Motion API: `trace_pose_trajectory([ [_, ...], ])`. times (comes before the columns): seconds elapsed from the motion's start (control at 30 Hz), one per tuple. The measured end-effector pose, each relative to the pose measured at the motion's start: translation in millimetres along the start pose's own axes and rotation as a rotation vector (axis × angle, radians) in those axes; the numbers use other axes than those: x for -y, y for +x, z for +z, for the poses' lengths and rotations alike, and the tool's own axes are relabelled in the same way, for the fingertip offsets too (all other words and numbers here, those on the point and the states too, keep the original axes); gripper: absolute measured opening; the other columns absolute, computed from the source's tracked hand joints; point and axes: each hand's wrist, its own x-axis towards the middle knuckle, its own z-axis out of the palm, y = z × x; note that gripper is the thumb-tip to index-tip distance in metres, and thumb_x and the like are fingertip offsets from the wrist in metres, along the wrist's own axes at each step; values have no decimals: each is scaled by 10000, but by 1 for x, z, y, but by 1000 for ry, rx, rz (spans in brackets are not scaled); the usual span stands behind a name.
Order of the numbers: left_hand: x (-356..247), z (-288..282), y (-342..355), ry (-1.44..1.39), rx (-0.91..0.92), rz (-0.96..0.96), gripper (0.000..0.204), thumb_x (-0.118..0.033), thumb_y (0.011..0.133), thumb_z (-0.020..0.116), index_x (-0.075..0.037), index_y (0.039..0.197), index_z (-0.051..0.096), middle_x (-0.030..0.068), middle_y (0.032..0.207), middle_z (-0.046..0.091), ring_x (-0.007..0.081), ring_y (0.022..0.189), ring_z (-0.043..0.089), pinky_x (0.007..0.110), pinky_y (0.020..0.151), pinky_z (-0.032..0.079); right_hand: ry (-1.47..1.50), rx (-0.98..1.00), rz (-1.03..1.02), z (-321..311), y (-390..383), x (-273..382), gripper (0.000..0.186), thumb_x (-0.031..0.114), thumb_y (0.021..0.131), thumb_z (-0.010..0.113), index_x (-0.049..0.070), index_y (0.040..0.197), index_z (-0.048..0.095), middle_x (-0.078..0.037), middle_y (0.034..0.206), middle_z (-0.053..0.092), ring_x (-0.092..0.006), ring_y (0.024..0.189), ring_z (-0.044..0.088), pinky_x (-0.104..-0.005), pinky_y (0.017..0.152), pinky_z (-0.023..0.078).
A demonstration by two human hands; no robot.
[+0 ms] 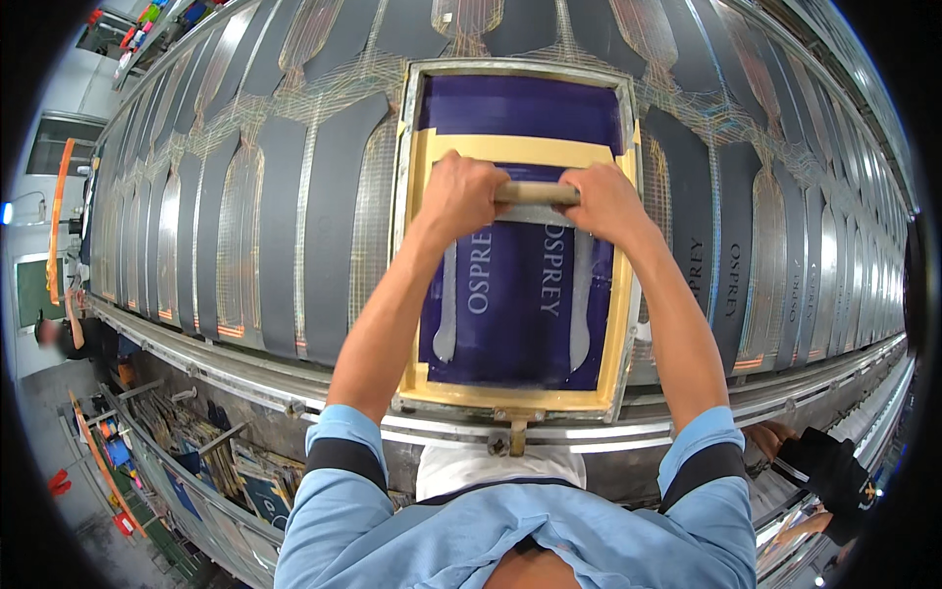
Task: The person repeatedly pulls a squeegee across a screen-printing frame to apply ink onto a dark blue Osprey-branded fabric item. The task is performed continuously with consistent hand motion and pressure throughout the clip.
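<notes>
A metal-edged printing screen (403, 211) with purple mesh (512, 344) lies on the long table in front of me. Yellow tape (520, 149) borders the mesh. My left hand (463, 194) and my right hand (602, 200) are closed around opposite ends of a squeegee (536, 192), its pale handle running crosswise over the upper part of the screen. The blade is partly hidden behind the hands. Two columns of open lettering run along the mesh below it. Outside them, a left grey ink streak (446, 314) and a right grey ink streak (582, 314) stretch toward me.
Rows of dark grey cut fabric pieces (280, 211) cover the table, and several at right carry dark print. A metal rail (265, 391) follows the near edge. Stored screens (257, 486) stand at lower left. One person (93, 342) is far left; another person (827, 476) is close at right.
</notes>
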Motion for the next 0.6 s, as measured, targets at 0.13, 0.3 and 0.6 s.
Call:
trace_pose_trajectory([
  [0.13, -52, 8, -120, 10, 52, 16, 217, -116, 654, 835, -151, 840, 729, 44, 826, 721, 252, 781, 680, 455, 801, 461, -32, 27, -90, 24, -101, 63, 238, 165, 712, 820, 107, 930, 743, -106, 840, 709, -294, 887, 672, -412, 907, 475],
  [0.3, -96, -4, -180, -60, 98, 18, 237, -152, 649, 848, -149, 868, 759, -12, 824, 718, 188, 755, 657, 378, 754, 415, 80, 35, -119, 43, -171, 86, 295, 184, 710, 828, 119, 983, 736, -70, 868, 718, -254, 942, 669, -397, 926, 452],
  [0.6, 11, -21, 14, 114, 19, 16, 230, -277, 722, 857, -132, 862, 747, 64, 801, 725, 286, 790, 695, 435, 854, 474, -88, -15, -50, -19, 31, -9, 280, 237, 737, 800, 116, 987, 765, -145, 894, 756, -337, 920, 725, -451, 862, 555],
])
